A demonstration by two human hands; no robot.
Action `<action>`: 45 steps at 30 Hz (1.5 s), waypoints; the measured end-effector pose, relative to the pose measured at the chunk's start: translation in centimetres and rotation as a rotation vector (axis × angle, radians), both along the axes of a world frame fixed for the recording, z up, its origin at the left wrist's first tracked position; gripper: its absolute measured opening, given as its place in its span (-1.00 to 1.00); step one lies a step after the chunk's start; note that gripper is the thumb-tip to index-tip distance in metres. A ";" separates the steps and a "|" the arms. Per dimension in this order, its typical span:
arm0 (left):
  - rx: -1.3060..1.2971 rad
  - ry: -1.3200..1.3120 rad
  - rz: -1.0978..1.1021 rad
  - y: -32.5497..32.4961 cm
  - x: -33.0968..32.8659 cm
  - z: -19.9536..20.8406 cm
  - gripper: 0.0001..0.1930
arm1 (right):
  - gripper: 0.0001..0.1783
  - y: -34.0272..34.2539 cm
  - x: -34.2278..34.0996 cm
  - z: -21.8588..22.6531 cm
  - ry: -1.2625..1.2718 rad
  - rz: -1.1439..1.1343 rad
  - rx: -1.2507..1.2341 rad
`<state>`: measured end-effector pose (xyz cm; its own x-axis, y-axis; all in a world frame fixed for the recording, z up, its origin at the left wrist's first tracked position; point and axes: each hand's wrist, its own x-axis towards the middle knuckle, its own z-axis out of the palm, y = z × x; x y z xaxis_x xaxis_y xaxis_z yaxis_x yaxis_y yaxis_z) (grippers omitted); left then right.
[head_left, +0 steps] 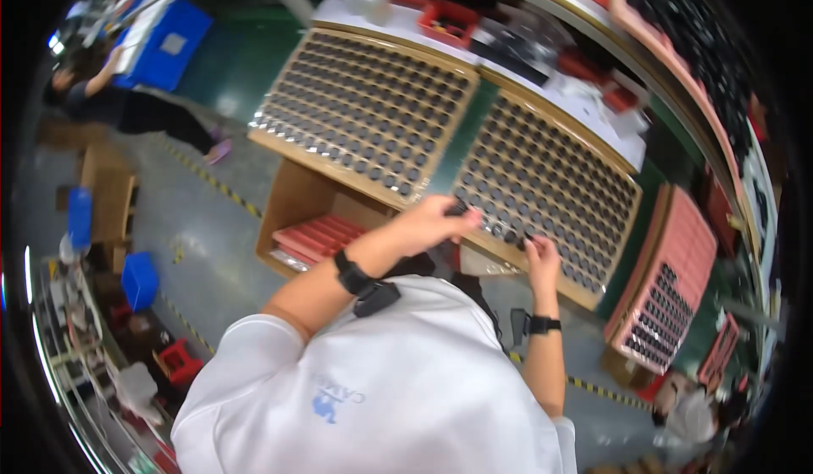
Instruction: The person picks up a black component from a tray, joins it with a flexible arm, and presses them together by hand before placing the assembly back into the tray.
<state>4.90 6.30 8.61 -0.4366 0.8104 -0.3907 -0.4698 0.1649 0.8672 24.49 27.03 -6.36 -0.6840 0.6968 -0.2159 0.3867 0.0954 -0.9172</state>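
My left hand (426, 223) is closed around a small black round part (458, 208) at the near left corner of the right-hand tray (506, 252). This tray holds rows of small dark round parts and has a tan border. Over the same tray's near edge is my right hand (544, 264), its fingertips pinched on a small dark piece (524, 242) too small to make out fully. Left of it lies a second tan-edged tray (326, 160), also filled with rows of dark round parts, some glinting along the near side.
An open cardboard box (276, 207) with pink trays (319, 237) stands below the left tray. Stacked pink trays (688, 235), partly filled, sit at the right. A red bin (447, 23) is behind. At far left a person (110, 106) holds a blue crate (179, 44).
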 end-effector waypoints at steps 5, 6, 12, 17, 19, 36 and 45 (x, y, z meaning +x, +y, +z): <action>0.107 -0.332 0.095 -1.2 -0.8 -1.6 -0.80 | -0.73 -0.7 1.1 -1.8 -0.133 0.046 0.184; 0.076 -0.374 0.081 -1.2 -0.8 -1.3 -0.81 | -0.73 -0.9 1.1 -1.9 -0.144 0.089 0.281; -0.002 -0.415 0.030 -1.8 -0.9 -0.9 -0.83 | -0.73 -2.0 -1.6 -0.6 -0.184 0.212 0.494; 0.021 -0.281 0.063 -1.9 -0.7 -0.8 -0.83 | -0.78 -2.0 -2.6 -0.2 -0.246 0.314 0.690; 0.025 -0.134 0.037 -1.9 -0.7 -0.5 -0.84 | -0.79 -1.9 -2.7 0.3 -0.257 0.317 0.688; 0.264 0.921 -0.071 3.4 1.9 5.8 -0.65 | -0.83 -4.8 -4.7 19.6 0.439 0.225 -0.482; 0.262 0.233 -0.023 3.2 2.4 5.7 -0.67 | -0.74 -3.8 -4.1 19.2 0.708 0.224 -0.871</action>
